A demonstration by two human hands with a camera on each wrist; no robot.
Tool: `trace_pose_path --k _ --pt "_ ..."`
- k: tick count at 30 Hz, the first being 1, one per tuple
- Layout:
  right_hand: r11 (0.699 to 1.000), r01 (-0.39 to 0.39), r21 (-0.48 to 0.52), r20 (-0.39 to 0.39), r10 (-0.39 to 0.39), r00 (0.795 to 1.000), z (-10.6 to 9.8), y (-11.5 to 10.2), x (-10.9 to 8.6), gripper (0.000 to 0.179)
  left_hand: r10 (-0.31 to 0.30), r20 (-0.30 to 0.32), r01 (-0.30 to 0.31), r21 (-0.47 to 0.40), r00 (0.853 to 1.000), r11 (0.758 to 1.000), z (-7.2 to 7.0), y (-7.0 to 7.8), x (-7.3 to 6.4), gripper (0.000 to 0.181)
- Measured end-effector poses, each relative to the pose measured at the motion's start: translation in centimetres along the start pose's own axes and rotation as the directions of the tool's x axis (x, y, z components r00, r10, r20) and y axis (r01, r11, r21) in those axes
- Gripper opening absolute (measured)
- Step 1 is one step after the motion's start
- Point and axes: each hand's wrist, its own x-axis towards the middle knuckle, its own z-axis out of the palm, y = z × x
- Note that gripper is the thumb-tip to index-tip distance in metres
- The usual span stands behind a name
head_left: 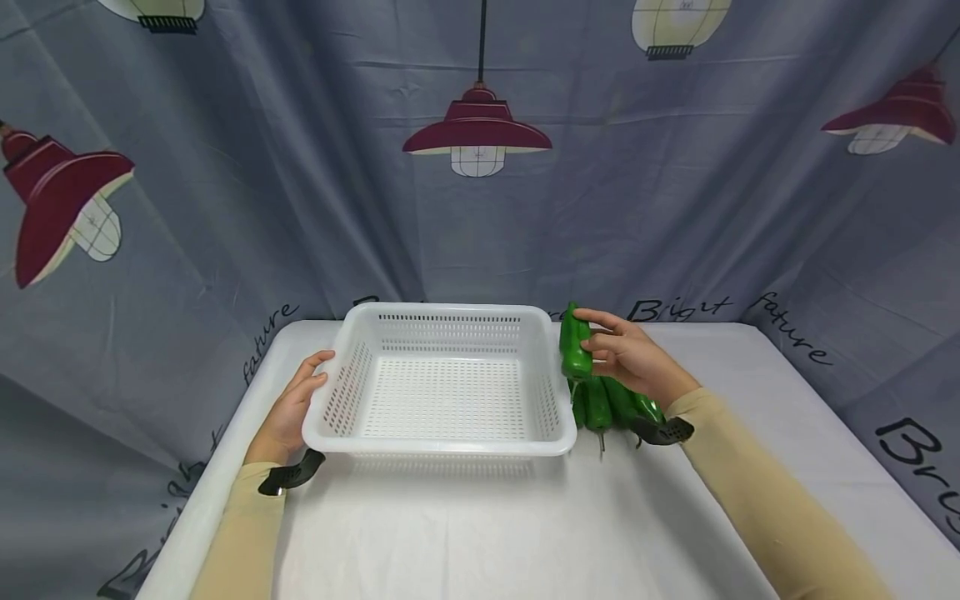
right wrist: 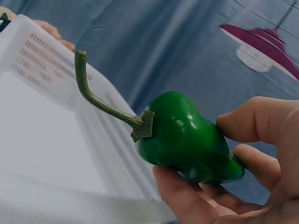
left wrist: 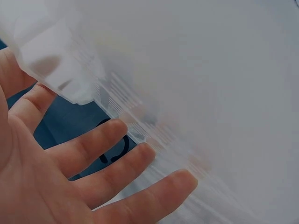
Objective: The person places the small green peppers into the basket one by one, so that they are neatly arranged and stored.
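Observation:
A white slotted plastic basket (head_left: pixel 448 400) stands in the middle of the head view with its inside bare. My left hand (head_left: pixel 288 417) holds its left rim, the thumb and a finger over the edge; in the left wrist view the other fingers (left wrist: pixel 126 186) stretch along the outer wall. Beyond the right rim, my right hand (head_left: pixel 630 354) grips a glossy green pepper (head_left: pixel 576 343) between thumb and fingers. Its curved stem (right wrist: pixel 100 105) points toward the basket in the right wrist view. Several more green peppers (head_left: pixel 597 404) lie below that hand, partly hidden by it.
A white-covered table (head_left: pixel 442 533) carries everything. Behind it hangs a grey-blue curtain (head_left: pixel 480 242) printed with red lamps and lettering. Each wrist wears a black band, such as the right one (head_left: pixel 663 430).

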Motion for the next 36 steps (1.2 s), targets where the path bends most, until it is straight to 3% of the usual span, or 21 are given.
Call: trace_pose_path --k 8,19,25,36 --pt "0.997 -0.051 0.051 0.071 0.047 0.996 4.5 -0.4 3.0 0.069 0.026 0.021 -0.026 -0.009 0.999 1.000 -0.3 0.0 0.1 0.031" --pt "0.994 -0.082 0.067 0.116 0.074 0.991 10.5 -1.0 7.6 0.067 0.024 -0.001 -0.024 0.002 1.000 1.000 -0.2 -0.2 0.0 0.032" --pt "0.989 -0.122 0.085 0.134 0.110 0.985 12.6 -0.6 9.5 0.065 0.041 0.019 -0.041 -0.030 0.999 0.999 -0.4 -0.2 0.2 0.030" --pt "0.979 -0.184 0.093 0.156 0.168 0.973 15.7 0.0 12.4 0.063 0.006 -0.017 -0.007 -0.021 1.000 1.000 -0.2 -0.2 0.3 0.029"
